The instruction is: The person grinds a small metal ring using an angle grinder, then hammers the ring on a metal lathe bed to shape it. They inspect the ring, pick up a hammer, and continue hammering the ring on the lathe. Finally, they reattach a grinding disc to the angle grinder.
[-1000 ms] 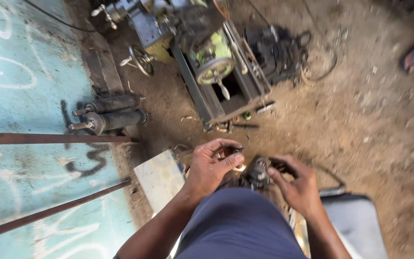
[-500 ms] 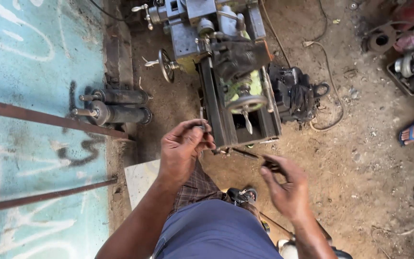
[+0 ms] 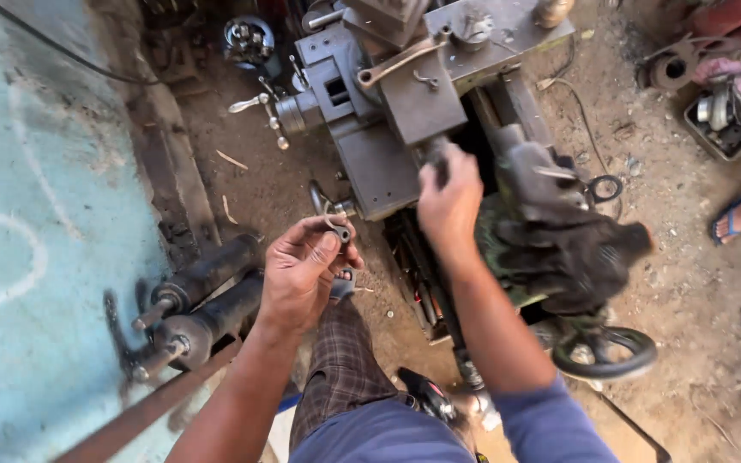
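While the left hand pinches a small dark metal ring at 9 o'clock, the right hand has moved up from mid-air, fingers now closed on the grey steel lathe carriage at 12 o'clock. Work shifts to the machine.

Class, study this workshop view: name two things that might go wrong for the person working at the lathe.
1. The dark rag draped on the lathe near the right hand might snag.
2. The small metal part pinched in the left hand may drop onto the dirt floor.
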